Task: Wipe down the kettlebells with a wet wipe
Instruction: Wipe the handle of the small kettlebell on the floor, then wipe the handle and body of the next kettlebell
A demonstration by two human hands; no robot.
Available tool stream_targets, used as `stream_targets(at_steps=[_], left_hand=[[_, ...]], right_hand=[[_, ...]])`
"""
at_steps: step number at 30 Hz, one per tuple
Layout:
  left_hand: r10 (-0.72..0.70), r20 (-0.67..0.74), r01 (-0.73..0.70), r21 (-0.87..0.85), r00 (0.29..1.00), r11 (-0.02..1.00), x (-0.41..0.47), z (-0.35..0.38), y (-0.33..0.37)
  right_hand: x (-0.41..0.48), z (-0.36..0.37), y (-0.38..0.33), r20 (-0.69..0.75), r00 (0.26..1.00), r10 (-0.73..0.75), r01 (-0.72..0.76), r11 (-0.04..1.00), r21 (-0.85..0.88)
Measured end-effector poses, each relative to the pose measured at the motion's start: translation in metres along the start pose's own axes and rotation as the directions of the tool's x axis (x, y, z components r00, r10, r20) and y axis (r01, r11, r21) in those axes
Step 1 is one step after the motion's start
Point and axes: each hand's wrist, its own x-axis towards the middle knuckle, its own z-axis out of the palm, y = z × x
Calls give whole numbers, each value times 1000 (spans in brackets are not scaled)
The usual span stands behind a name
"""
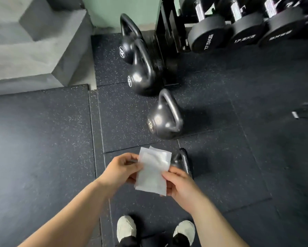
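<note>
Looking down at two bare hands holding one white wet wipe [152,172] above a row of four black kettlebells [164,118] on a gym floor.

Dark speckled rubber floor tiles [42,139] fill most of the view, with grey concrete steps [33,56] at top left. Three black dumbbells [246,32] sit side by side on a rack [167,32] at top right. The four kettlebells stand upright in a line running away from the person. The farthest kettlebell [130,41] and second kettlebell [140,75] overlap in view, the third stands apart, and the nearest kettlebell [183,161] is partly hidden behind the wipe. The left hand [121,168] pinches the wipe's left edge and the right hand [178,186] its right edge, fingers curled. Two pale shoes [126,229] show at the bottom.
</note>
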Motion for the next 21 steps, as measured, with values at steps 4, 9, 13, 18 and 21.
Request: stream_targets(at_steps=[4,9,13,18,21], left_hand=[[25,-10,-24,105,1000,994,-10,-6,39],[56,-49,-44,228,997,973,25,-2,63],[89,-76,-44,457,993,888,77,-6,81],[80,-89,-2,655,993,756,165,-16,102],[107,-97,-6,711,989,704,209,-19,102]], right_hand=[[-12,32,-28,23,999,-43,42,996,78],[3,10,-70,-257,962,-97,95,995,-21],[50,-37,-100,-464,875,-139,63,982,-177],[118,-80,-131,-608,755,-245,4,929,-370],[159,-94,-141,-654,685,-321,0,897,-441]])
